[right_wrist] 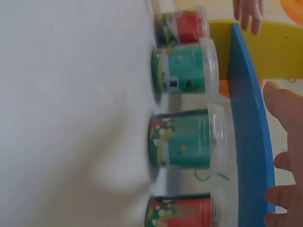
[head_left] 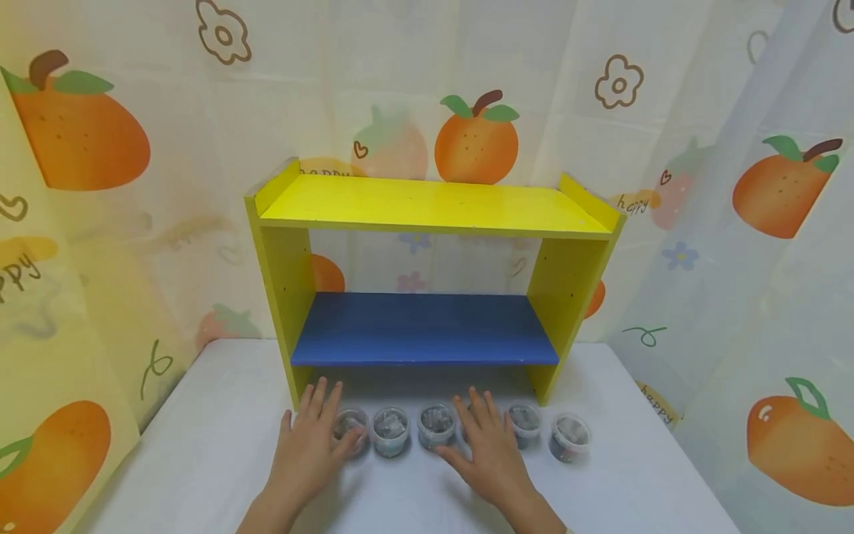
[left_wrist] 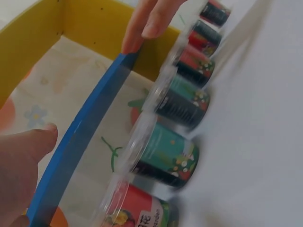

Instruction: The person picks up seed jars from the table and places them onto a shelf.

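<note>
Several small round tubs stand in a row on the white table, with clear lids and printed labels. My left hand (head_left: 310, 441) hovers with spread fingers by the leftmost tub (head_left: 348, 421) and partly covers it. Spread likewise, my right hand (head_left: 492, 454) is over the right half of the row and hides most of one tub behind it. Between the hands are a second tub (head_left: 390, 436) and a third tub (head_left: 437, 423). In the left wrist view a red-labelled tub (left_wrist: 134, 203) is nearest, beside a green-labelled tub (left_wrist: 170, 153). Neither hand holds anything.
Behind the row stands a yellow shelf unit (head_left: 434, 204) with a blue lower shelf (head_left: 427, 326). Another tub (head_left: 570, 439) ends the row at the right. A curtain (head_left: 400, 74) printed with oranges surrounds the white table (head_left: 634, 460).
</note>
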Demonstrator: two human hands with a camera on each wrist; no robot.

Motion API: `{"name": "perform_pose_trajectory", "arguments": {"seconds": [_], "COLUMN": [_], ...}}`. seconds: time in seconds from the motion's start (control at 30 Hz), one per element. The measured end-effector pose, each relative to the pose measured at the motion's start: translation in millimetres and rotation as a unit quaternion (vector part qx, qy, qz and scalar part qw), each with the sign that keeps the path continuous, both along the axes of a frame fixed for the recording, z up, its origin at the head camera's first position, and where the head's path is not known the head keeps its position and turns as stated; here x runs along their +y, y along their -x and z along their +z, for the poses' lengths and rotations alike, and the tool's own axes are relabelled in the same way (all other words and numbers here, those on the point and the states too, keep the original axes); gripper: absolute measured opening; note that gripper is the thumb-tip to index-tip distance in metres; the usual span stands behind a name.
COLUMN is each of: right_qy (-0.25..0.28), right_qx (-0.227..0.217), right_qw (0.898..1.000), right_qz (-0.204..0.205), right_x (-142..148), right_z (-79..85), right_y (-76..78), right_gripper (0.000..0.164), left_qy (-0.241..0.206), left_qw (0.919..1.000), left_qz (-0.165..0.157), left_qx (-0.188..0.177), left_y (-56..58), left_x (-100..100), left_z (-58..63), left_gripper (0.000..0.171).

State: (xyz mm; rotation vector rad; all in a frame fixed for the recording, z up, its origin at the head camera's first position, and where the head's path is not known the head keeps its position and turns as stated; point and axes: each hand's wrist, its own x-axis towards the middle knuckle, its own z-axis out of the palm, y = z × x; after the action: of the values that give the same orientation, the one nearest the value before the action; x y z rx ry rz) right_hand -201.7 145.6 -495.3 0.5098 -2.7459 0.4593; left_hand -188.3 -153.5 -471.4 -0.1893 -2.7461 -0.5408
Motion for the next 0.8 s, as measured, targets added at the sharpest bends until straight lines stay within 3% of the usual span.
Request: {"name": "perform_pose_trajectory", "arguments": {"seconds": [0.23,0.47,0.57,0.8], "right_qy": [0.011,0.034,0.04,0.067], "right_qx": [0.015,0.016,0.031,0.06], "right_qw": [1.0,0.999,0.999,0.996], "right_qz": [-0.005,-0.013,-0.014,-0.019], "right_x": [15,28,36,56], "right_z": [-3.2,-4.6,-6.6,-10.6], "right_y": [-0.9,-0.6,1.1,2.5], "right_gripper": [0.079,0.078,0.078,0.078], "left_qy": [-0.026,-0.075,-0.103,-0.181], "left_qw": [0.9986,0.9913,0.9879,0.9758], "left_qz": [0.012,0.03,0.052,0.11], "left_qx": [0.044,0.104,0.104,0.054], "left_y": [5.2,9.0,10.9,17.5], "left_x": [-10,-20,-25,-39], "left_z": [5.5,10.7,11.5,15.8], "left_gripper": [0.074,0.069,0.07,0.074]}}
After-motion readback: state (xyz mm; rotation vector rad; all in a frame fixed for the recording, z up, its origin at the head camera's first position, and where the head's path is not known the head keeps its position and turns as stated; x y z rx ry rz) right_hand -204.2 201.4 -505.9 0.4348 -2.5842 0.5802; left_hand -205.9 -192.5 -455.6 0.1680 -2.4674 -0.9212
